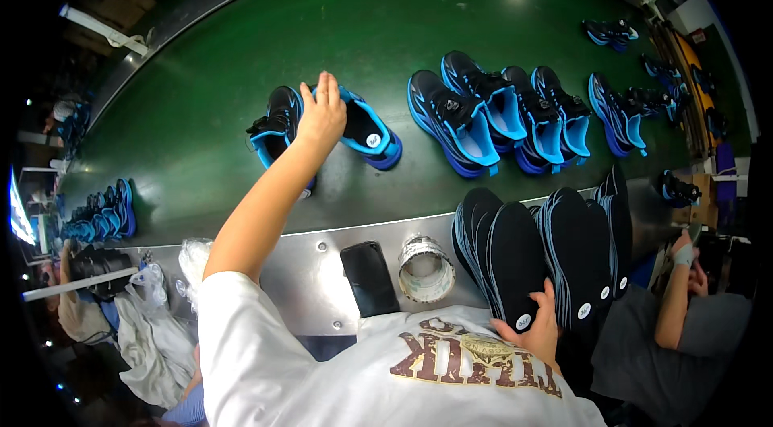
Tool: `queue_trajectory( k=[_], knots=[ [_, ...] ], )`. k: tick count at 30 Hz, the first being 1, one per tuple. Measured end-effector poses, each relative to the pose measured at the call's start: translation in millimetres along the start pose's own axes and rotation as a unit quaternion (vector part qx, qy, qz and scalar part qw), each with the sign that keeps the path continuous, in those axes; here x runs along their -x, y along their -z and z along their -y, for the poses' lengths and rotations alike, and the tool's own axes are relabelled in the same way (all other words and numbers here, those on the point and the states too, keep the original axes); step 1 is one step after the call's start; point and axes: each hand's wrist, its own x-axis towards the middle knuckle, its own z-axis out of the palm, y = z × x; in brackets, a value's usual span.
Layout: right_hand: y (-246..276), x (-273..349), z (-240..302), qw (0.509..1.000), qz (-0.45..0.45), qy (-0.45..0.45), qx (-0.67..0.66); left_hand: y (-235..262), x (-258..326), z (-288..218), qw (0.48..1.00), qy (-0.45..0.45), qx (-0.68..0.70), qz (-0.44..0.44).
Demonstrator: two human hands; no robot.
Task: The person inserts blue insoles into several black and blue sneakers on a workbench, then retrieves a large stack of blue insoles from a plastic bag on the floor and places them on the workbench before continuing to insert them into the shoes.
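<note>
My left hand reaches over the green belt with its fingers stretched out, at the upper of a black and blue sneaker. A round white sticker marks the insole at this shoe's heel; my hand hides much of its front. Its mate stands just left, partly behind my wrist. By the belt's near edge, my right hand grips the heel end of a black insole, thumb on one side and fingers on the other. That insole lies on a fanned stack.
More insole stacks lie to the right. Several sneakers stand on the belt, with others at both far ends. A black phone and a tape roll rest on the metal ledge. Co-workers sit at both sides.
</note>
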Motion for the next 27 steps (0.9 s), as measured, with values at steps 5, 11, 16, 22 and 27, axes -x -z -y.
queue_trajectory(
  k=[5,11,16,22,27],
  knots=[
    [29,11,-5,0.997,0.061,-0.044,-0.009,30,12,37,0.994,-0.032,0.069,0.078],
    [83,-24,18,0.986,0.015,0.154,0.06,90,3,48,0.756,0.169,0.624,-0.102],
    [97,-115,59,0.96,-0.113,0.249,0.065,87,-10,-60,0.604,0.23,0.749,-0.143],
    [48,-188,47,0.944,-0.11,0.305,0.052,74,-52,-143,0.665,0.237,0.698,-0.116],
    [42,-197,65,0.912,-0.045,0.375,0.162,41,-70,-113,0.419,0.353,0.835,-0.044]
  ],
)
